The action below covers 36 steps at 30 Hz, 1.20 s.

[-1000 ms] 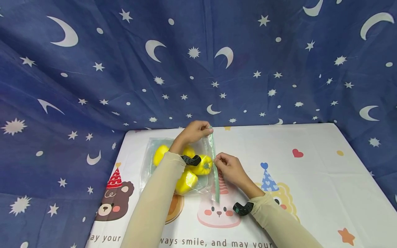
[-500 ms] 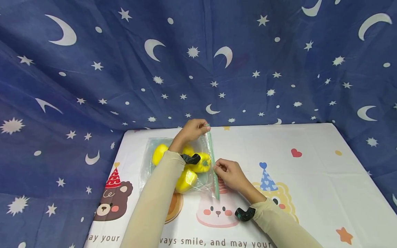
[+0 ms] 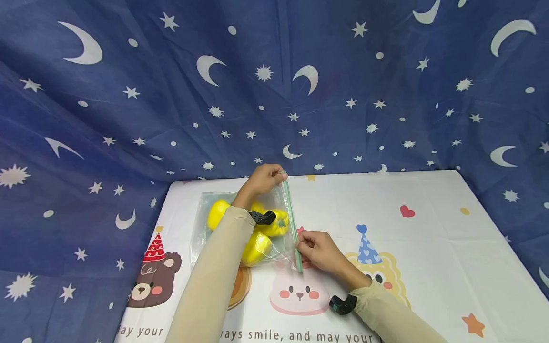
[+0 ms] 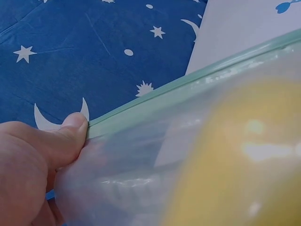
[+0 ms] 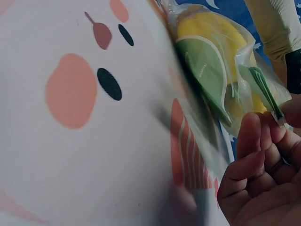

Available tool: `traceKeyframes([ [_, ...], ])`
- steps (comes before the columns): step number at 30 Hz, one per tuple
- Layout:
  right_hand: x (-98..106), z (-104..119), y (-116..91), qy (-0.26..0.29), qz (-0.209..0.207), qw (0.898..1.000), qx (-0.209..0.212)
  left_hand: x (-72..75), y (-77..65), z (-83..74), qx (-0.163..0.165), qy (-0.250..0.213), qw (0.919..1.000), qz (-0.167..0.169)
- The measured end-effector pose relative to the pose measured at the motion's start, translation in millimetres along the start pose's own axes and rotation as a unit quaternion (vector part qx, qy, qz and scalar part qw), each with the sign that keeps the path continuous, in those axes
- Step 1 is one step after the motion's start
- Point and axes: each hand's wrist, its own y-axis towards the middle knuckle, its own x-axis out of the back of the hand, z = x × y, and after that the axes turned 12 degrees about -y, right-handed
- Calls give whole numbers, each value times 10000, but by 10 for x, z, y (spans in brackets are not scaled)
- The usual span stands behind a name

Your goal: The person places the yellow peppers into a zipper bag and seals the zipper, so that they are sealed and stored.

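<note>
A clear zip bag lies on the table with several yellow bell peppers inside. Along its right side runs a green zip strip. At the strip's far end, my left hand pinches the corner between thumb and fingers; the left wrist view shows the thumb pressed on the strip. My right hand pinches the same strip nearer its close end, fingers curled. From the right wrist, the strip's end shows by the fingertips, beside a green printed patch on the bag. My left forearm partly covers the peppers.
The white table cover carries printed cartoon animals, hearts and lettering. A blue curtain with moons and stars hangs behind the table and along its left. Each wrist wears a black strap, such as the right strap.
My right hand has slid along the zip strip toward the near end, still pinching it. The left hand keeps hold of the far corner. The whole head view has shifted slightly.
</note>
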Motion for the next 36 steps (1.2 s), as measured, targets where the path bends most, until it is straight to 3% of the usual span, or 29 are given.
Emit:
traceKeyframes([
  [4, 16, -10, -38, 71, 329, 9994, 2, -10, 22, 15, 75, -12, 9999, -73],
  [16, 84, -80, -119, 43, 1197, 9896, 798, -57, 42, 66, 45, -20, 9986, -526],
  [23, 188, -115, -68, -326, 1660, 9829, 725, -92, 48, 47, 207, -227, 9988, -387],
  [28, 229, -103, 18, -635, 1399, 9879, 235, -103, 55, 5, 355, -532, 9969, -450],
  [33, 203, -96, 152, -414, 684, 9959, -421, -122, 57, -6, 358, -531, 9969, -454],
  [36, 186, -102, 232, -282, 343, 9973, -587, -140, 50, 0, 395, -406, 9975, -429],
])
